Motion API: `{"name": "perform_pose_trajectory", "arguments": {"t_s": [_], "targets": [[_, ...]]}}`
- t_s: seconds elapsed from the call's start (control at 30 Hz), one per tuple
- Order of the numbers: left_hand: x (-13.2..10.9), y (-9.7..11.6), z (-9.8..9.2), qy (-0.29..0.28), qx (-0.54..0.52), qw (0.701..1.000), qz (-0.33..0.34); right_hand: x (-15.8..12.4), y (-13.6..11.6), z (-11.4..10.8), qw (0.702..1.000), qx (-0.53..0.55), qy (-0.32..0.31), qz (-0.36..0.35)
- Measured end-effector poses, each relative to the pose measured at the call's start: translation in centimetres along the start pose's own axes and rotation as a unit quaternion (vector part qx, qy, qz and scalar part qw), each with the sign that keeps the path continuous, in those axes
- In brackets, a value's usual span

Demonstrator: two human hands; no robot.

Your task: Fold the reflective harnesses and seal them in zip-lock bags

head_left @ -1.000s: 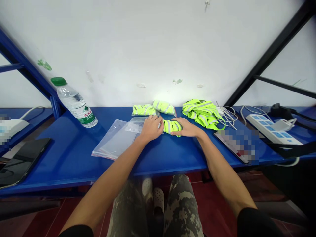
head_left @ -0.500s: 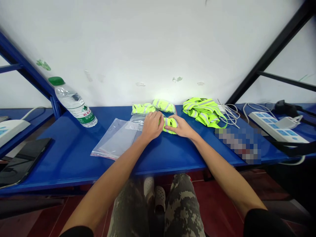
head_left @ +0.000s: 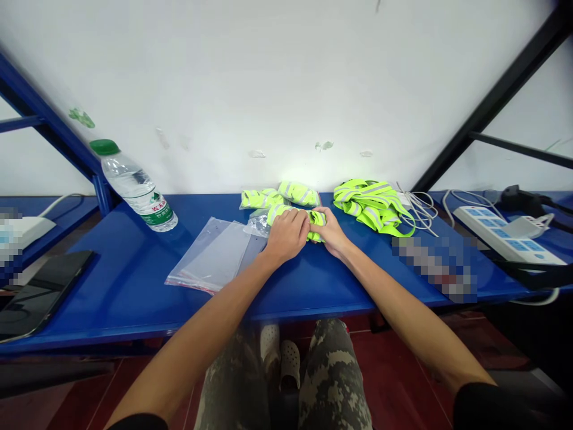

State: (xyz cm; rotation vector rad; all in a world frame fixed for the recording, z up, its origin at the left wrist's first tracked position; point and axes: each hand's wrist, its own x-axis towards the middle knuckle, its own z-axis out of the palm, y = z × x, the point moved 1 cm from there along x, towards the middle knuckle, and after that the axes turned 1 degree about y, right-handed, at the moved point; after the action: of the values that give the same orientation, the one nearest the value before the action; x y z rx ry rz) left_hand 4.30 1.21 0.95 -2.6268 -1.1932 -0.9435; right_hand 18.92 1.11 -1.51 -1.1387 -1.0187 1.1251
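A folded bundle of neon-yellow reflective strap [head_left: 317, 234] with grey stripes is between my hands, low over the table. My left hand [head_left: 290, 234] is closed over its left part, fingers bent and palm down. Gripping the right end, my right hand [head_left: 332, 232] has its thumb on the near side. A crumpled clear plastic bag [head_left: 256, 224] shows left of my left hand; whether the bundle is partly inside it, I cannot tell. Two bagged strap bundles [head_left: 299, 193] lie just behind. To the right is a loose heap of the same strap [head_left: 369, 203].
Flat clear zip bags [head_left: 210, 254] lie left on the blue table [head_left: 295, 292]. A water bottle [head_left: 154, 209] stands behind them, a black phone [head_left: 45, 292] at far left. On the right are white cables [head_left: 423, 206], a blurred-out item [head_left: 436, 269] and a power strip [head_left: 505, 233].
My left hand has moved right, closer to my right hand. More neon strap now shows behind and left of it, and the crumpled bag has shifted right.
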Motion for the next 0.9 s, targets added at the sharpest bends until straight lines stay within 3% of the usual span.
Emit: {"name": "perform_pose_trajectory", "arguments": {"t_s": [0.07, 0.23, 0.5, 0.67, 0.9], "targets": [[0.0, -0.2, 0.2, 0.002, -0.019, 1.000, -0.006, -0.3, -0.6, 0.0, 0.996, 0.066, -0.047, 0.043], [-0.1, -0.9, 0.3, 0.037, -0.068, 0.996, -0.051, -0.4, -1.9, -0.5, 0.976, 0.154, -0.137, 0.076], [0.0, -1.1, 0.3, 0.006, -0.022, 0.999, -0.032, 0.3, -0.7, -1.2, 0.989, 0.108, -0.073, 0.065], [0.2, -1.0, 0.1, 0.029, 0.003, 0.998, -0.054, 0.1, -0.1, -0.5, 0.991, 0.083, -0.079, 0.064], [0.1, 0.4, 0.0, -0.045, 0.105, 0.992, 0.052, 0.1, 0.8, 0.2, 0.993, 0.083, -0.023, 0.074]]}}
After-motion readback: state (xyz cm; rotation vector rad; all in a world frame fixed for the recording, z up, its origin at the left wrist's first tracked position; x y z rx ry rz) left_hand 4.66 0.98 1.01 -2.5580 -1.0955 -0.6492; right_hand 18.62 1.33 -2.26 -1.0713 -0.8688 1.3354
